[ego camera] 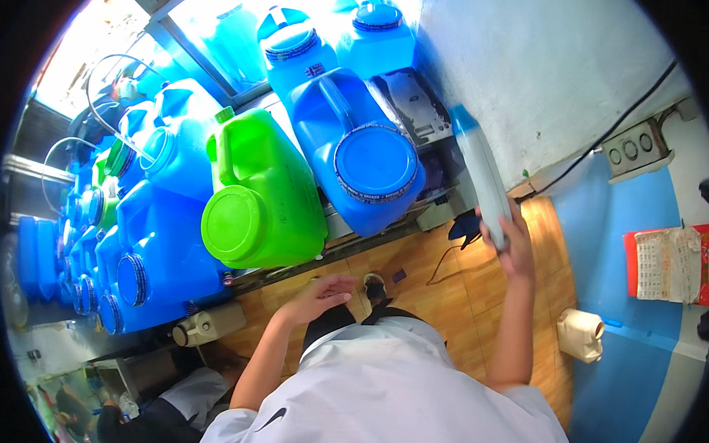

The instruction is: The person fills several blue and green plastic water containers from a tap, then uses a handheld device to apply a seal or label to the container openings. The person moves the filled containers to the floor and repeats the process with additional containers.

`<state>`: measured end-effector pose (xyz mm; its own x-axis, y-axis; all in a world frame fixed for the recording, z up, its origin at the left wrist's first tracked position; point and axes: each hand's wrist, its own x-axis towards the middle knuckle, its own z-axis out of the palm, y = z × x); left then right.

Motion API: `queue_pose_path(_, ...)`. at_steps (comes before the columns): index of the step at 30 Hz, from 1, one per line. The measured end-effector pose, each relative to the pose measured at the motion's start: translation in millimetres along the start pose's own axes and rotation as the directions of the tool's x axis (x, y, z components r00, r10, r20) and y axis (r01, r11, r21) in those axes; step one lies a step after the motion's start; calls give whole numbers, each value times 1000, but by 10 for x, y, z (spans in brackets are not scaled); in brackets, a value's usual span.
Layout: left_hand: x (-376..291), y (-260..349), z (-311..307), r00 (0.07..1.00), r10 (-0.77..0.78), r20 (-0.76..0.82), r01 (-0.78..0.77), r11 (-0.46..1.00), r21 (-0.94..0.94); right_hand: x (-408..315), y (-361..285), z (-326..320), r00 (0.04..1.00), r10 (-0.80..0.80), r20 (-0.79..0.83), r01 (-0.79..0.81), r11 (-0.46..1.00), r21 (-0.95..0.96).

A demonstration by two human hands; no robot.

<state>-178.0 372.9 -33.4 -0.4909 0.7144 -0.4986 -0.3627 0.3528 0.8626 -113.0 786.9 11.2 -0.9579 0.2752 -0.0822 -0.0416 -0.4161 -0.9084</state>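
My right hand [513, 241] grips the lower end of a long grey handheld device with a blue tip [482, 170], which looks like a heat gun or hair dryer and points up beside the wall. My left hand [322, 299] is held low in front of my body, fingers loosely apart, with nothing in it. Beyond it a green plastic jug [274, 183] lies tilted on the counter, its round cap towards me. To its right lies a blue plastic water jug [357, 151], a printed seal band around its wide cap. More blue jugs [166, 244] crowd the left.
Two blue jugs [372, 40] stand by the window. A thin clear hose [117, 134] runs into an uncapped blue jug. A black cord [613, 119] crosses near a wall outlet [638, 149]. A cream jug [579, 335] sits right; another person [190, 397] is at lower left.
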Motion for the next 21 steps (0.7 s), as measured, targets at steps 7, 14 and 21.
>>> queue_pose_path(7,-676,1698,-162,605,662,-443,-15,566,824,1985,409,213,984,65,-166,-120,929,-350)
queue_pose_path(14,-738,1634,-826,719,558,-415,210,394,894,2430,658,414,773,-631,-60,252,393,-884)
queue_pose_path(21,-715,1539,-935,744,451,-492,248,497,831,790,2035,-149,826,36,-562,-329,841,-430)
